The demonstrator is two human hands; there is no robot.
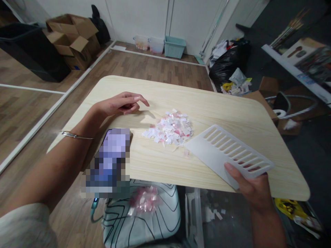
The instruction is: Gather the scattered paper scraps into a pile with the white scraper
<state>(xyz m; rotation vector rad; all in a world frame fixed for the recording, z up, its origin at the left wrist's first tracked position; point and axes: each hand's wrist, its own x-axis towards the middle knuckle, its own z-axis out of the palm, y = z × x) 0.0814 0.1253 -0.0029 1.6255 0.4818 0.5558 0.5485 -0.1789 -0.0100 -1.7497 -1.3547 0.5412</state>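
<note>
A pile of small white and pinkish paper-like pieces (170, 127) lies on the middle of the pale wooden table (219, 106). My right hand (249, 186) grips a flat white slotted plastic panel (207, 146) by its near right side, thumb on top. The panel's left corner reaches the pile's lower right edge. To the left of the pile, my left hand (126, 103) hovers over or rests on the table, holding nothing, its index finger stretched out and the others curled. A pixelated phone-like device (113, 148) stands by the table's near left edge.
Below the near edge, a patterned cushion (144, 227) carries more pinkish pieces (147, 199). Beside it is a clear plastic bin (224, 217) with a few scraps. A green basket (175, 47), cardboard boxes (74, 41), a black bin (33, 51) and a black bag (227, 62) stand around.
</note>
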